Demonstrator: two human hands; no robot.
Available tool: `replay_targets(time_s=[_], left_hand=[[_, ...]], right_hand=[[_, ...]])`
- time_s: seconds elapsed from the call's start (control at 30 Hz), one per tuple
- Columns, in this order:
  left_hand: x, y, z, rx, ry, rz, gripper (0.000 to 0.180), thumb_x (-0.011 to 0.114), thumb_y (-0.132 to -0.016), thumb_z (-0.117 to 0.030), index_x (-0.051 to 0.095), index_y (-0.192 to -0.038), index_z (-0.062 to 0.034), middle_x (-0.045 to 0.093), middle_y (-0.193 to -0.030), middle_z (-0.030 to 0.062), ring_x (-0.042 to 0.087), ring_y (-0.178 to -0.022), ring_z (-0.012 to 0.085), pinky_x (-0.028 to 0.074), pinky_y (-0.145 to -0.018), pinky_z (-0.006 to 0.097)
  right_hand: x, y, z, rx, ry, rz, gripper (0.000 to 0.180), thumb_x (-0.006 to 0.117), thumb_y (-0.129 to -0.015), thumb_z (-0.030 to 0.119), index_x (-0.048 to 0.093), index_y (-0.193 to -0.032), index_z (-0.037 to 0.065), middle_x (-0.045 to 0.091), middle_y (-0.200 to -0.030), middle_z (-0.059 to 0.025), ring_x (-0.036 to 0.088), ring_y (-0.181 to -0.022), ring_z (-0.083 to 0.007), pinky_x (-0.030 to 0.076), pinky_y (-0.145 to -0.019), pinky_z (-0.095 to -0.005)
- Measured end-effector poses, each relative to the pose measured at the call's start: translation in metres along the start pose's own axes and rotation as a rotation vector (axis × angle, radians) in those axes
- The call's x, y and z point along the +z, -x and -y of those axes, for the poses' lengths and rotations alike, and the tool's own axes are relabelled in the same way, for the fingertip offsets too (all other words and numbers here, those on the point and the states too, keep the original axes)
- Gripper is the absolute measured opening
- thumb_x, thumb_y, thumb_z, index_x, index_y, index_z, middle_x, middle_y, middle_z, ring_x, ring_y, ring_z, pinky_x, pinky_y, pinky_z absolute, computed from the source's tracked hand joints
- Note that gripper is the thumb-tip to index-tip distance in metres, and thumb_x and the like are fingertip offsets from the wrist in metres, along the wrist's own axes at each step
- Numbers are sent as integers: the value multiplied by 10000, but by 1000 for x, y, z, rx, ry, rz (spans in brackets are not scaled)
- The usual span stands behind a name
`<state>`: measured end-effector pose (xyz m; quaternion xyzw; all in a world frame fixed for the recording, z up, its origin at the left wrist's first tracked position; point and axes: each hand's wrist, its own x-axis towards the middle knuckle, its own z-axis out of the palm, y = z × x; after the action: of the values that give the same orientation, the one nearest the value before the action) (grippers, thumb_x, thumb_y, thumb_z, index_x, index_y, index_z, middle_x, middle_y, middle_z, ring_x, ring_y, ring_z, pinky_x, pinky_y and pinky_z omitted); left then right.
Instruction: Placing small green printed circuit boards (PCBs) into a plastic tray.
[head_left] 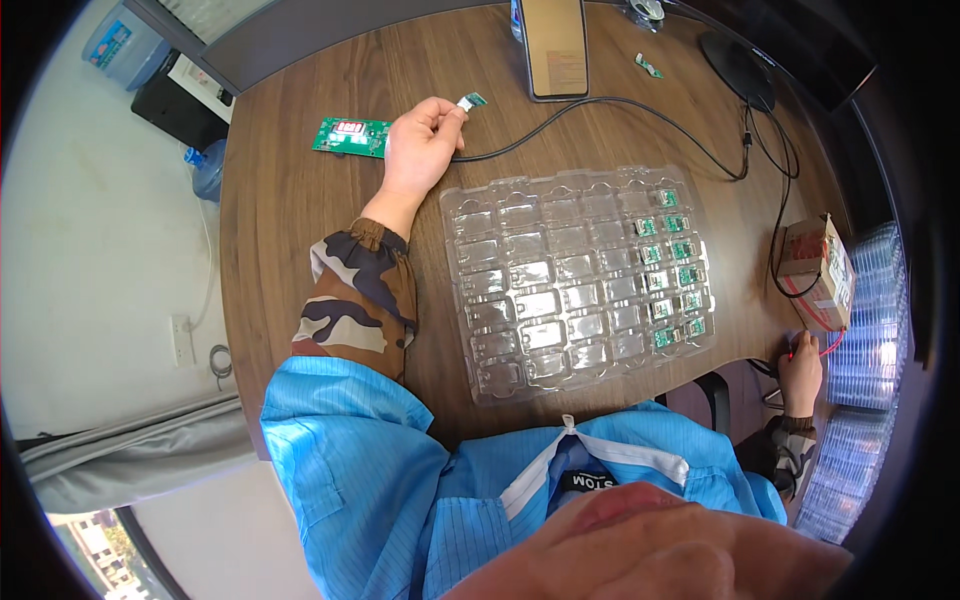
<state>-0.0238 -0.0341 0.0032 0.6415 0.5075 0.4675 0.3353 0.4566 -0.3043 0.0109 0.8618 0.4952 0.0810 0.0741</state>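
My left hand [425,140] pinches a small green circuit board [476,101] with a white connector end, held above the far left of the table. Beside and partly behind this hand lies a larger green circuit board [330,140] with a lit red display. A black cable [520,142] runs up to the same hand, its end hidden. At the far right table edge, my right hand [800,375] is closed just below a cardboard box [822,275]. A red wire [836,343] comes down from the box toward its fingers. What those fingers grip is too small to make out.
A clear plastic tray [470,385] with many pockets sits mid-table, several small green boards in its right columns. Beyond it, a phone [556,50] stands upright. Another small board [648,66] lies near the monitor stand [738,70]. Clear trays [865,330] are stacked at right.
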Motion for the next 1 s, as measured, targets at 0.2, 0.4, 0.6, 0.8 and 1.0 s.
replay_targets(time_s=[0.2, 0.4, 0.6, 0.8, 1.0], left_hand=[[1, 0, 0, 6, -12, -9, 112, 526, -817, -110, 611, -777, -49, 557, -550, -25, 486, -499, 59, 365, -497, 174], [1, -1, 1, 11, -25, -6, 116, 526, -817, -115, 612, -773, -49, 555, -543, -30, 483, -494, 59, 368, -498, 177], [2, -1, 2, 19, -28, -16, 118, 528, -816, -119, 612, -773, -49, 555, -541, -31, 480, -491, 60, 369, -496, 179], [2, -3, 5, 36, -13, -7, 117, 529, -815, -120, 610, -772, -48, 559, -547, -29, 479, -489, 63, 368, -495, 179], [3, -2, 4, 44, -9, 4, 113, 530, -812, -116, 611, -773, -47, 562, -554, -25, 481, -493, 68, 366, -491, 181]], right_hand=[[-3, -2, 2, 3, -55, 18, 214, 499, -679, -69, 481, -878, 7, 523, -858, -161, 539, -683, -359, 459, -624, -400], [-5, -4, 4, 6, -77, 25, 184, 491, -681, -73, 484, -849, 1, 522, -823, -164, 539, -682, -358, 460, -627, -395], [-7, -3, 8, 18, -151, 11, 194, 479, -693, -66, 486, -877, -5, 517, -856, -169, 540, -720, -358, 460, -648, -389], [-7, 4, 4, -81, -242, -36, 221, 476, -706, -56, 488, -920, -4, 506, -910, -174, 538, -765, -356, 459, -677, -388], [10, 3, -7, -83, -186, -41, 254, 469, -723, -49, 471, -972, -1, 493, -942, -177, 533, -785, -361, 452, -693, -400]])
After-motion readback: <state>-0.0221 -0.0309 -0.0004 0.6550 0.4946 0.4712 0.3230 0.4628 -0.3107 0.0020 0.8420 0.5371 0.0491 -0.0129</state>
